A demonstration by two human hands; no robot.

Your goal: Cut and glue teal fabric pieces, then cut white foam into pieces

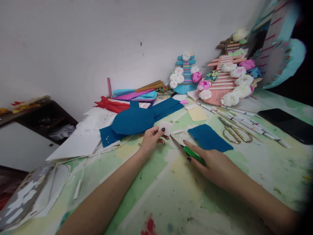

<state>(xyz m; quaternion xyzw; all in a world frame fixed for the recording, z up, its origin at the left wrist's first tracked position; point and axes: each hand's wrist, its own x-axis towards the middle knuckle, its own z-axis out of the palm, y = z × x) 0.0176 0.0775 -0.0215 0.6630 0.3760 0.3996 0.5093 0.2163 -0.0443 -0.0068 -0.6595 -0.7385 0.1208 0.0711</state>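
My left hand pinches a small piece of white paper between thumb and fingers. My right hand is closed round a green-handled cutting tool; whether it is a knife or scissors I cannot tell. The tip of its grey blade is at the paper's lower edge. A rectangle of blue crepe paper lies just beyond my right hand. Past my left hand, a large blue shape rests on white sheets, with blue strips beside it.
Gold-handled scissors, several paper sticks and a black phone lie at the right. Yellow paper lies ahead. Flower-covered blue and pink instrument-shaped crafts stand at the back. White sheets lie left.
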